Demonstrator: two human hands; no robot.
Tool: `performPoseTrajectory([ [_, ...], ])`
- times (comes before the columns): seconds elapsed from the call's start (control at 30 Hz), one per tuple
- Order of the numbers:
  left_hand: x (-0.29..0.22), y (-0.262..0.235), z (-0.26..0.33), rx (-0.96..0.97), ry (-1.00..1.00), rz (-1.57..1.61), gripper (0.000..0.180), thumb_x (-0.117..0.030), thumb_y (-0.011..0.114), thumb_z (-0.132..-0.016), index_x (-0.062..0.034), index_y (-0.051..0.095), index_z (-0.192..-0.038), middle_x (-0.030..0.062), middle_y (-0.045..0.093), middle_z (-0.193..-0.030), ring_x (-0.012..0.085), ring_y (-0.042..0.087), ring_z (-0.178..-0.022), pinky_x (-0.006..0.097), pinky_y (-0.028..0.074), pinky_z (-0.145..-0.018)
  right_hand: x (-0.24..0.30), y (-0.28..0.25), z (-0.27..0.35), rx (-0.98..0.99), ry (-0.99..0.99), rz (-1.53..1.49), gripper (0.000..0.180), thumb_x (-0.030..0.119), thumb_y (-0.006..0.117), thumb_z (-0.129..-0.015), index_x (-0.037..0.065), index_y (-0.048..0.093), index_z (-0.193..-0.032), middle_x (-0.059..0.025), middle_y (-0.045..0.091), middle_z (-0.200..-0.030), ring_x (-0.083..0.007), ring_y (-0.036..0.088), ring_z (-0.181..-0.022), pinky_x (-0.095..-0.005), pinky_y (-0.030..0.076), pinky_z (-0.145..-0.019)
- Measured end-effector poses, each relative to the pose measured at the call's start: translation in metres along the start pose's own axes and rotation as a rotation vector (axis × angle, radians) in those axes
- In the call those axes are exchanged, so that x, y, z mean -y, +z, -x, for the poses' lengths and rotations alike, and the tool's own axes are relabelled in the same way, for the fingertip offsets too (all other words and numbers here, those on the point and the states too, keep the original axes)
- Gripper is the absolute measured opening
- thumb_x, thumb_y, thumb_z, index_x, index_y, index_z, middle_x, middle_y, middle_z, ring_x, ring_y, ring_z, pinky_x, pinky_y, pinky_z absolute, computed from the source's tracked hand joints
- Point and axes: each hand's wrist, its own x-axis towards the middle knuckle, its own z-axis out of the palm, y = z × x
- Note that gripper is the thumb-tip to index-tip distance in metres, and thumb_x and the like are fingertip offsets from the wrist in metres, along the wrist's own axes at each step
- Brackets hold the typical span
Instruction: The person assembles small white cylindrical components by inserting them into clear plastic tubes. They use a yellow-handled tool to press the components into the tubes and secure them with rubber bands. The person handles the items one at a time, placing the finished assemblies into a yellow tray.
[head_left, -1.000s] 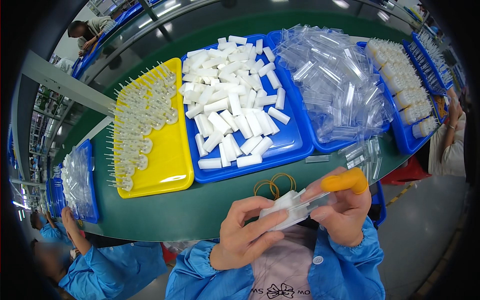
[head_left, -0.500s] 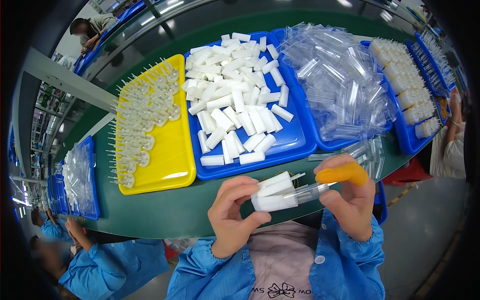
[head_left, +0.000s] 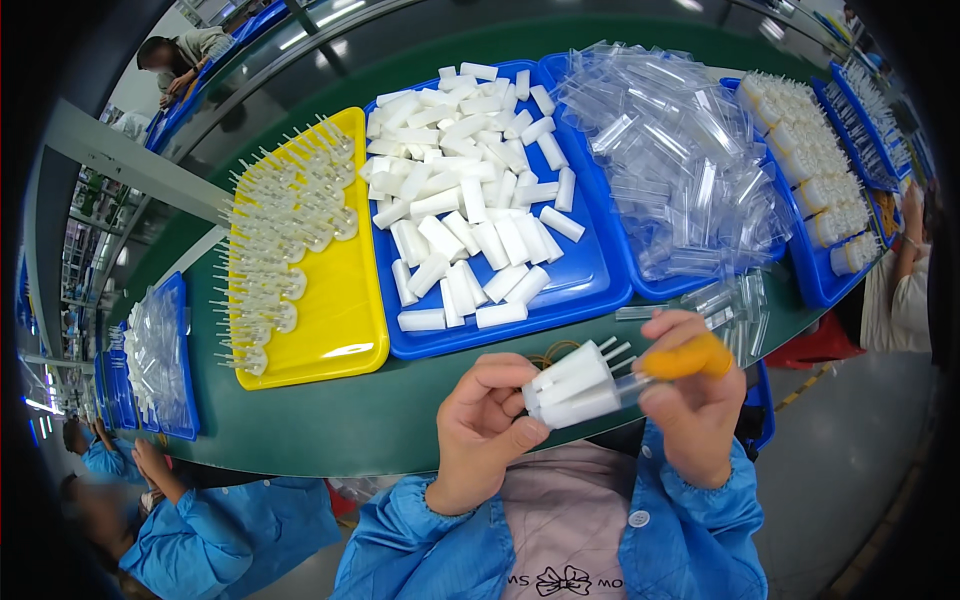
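Near the table's front edge, my left hand point(head_left: 488, 425) grips a bundle of white blocks point(head_left: 572, 388) by its base, thumb below and fingers above. Thin pale pins stick out of the bundle's far right end. My right hand point(head_left: 692, 400), with an orange finger cot point(head_left: 690, 358) on one finger, pinches a short clear plastic tube point(head_left: 630, 384). That tube lies against the bundle's right end, over or around a pin; exactly which I cannot tell. Blur softens the right fingertips. Behind the bundle lie thin brownish rubber bands point(head_left: 556, 352).
A yellow tray point(head_left: 335, 320) holds pinned white bases. Loose white blocks fill a blue tray point(head_left: 585, 285); clear tubes heap in another point(head_left: 665, 290), some spilling onto the green table point(head_left: 300, 420). Finished-looking bundles point(head_left: 815, 175) stand far right. A co-worker's blue sleeve point(head_left: 210, 530) is at left.
The bundle has tilted, so its pinned end points further up and more pins show. Less of the clear tube shows between it and my right fingers. Both hands stay closed.
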Motion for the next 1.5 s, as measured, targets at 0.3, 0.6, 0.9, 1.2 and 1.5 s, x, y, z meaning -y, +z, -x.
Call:
performPoseTrajectory([
  [0.3, 0.001, 0.004, 0.007, 0.031, 0.078, -0.035, 0.036, 0.005, 0.072, -0.073, 0.0057, 0.054, -0.104, 0.0143, 0.046, -0.114, 0.0211, 0.054, -0.105, 0.034, 0.046, -0.094, 0.005, 0.003, 0.009, 0.118, -0.055, 0.090, 0.023, 0.013, 0.076, -0.068, 0.002, 0.064, -0.085, -0.0058, 0.060, -0.088, -0.0259, 0.050, -0.102, -0.0446, 0.033, -0.095],
  [0.6, 0.002, 0.003, 0.008, 0.009, 0.096, -0.044, 0.038, 0.004, 0.072, -0.073, 0.0045, 0.054, -0.106, 0.0145, 0.047, -0.115, 0.0203, 0.054, -0.105, 0.034, 0.045, -0.093, 0.000, 0.002, 0.005, 0.170, -0.072, 0.155, 0.025, 0.013, 0.076, -0.069, 0.003, 0.066, -0.090, -0.0091, 0.060, -0.092, -0.0265, 0.054, -0.097, -0.0378, 0.040, -0.089],
  [0.9, -0.009, -0.016, 0.003, -0.237, 0.113, -0.041, 0.042, -0.018, 0.065, -0.085, -0.0004, 0.046, -0.118, 0.0122, 0.055, -0.118, 0.0215, 0.053, -0.111, 0.036, 0.042, -0.098, -0.020, -0.023, -0.024, 0.186, -0.301, 1.346, 0.019, 0.011, 0.072, -0.066, 0.006, 0.068, -0.084, -0.0049, 0.055, -0.085, -0.0229, 0.051, -0.080, -0.0378, 0.038, -0.073],
  [1.2, -0.014, -0.013, -0.001, -0.272, 0.083, 0.047, 0.046, -0.019, 0.064, -0.086, -0.0003, 0.042, -0.122, 0.0138, 0.052, -0.121, 0.0233, 0.052, -0.114, 0.035, 0.042, -0.098, -0.024, -0.012, -0.004, 0.411, -0.268, 1.438, 0.031, 0.014, 0.067, -0.066, 0.006, 0.066, -0.096, -0.0057, 0.056, -0.093, -0.0212, 0.050, -0.084, -0.0364, 0.035, -0.080],
  [1.5, -0.003, -0.002, 0.011, -0.075, 0.206, -0.413, 0.059, 0.002, 0.065, -0.078, 0.0033, 0.040, -0.132, 0.0118, 0.046, -0.115, 0.0211, 0.051, -0.107, 0.033, 0.042, -0.094, 0.022, -0.020, -0.015, -0.057, 0.051, -0.135, 0.040, -0.002, 0.059, -0.077, -0.001, 0.047, -0.115, -0.0129, 0.058, -0.099, -0.0157, 0.059, -0.088, -0.0305, 0.049, -0.081],
])
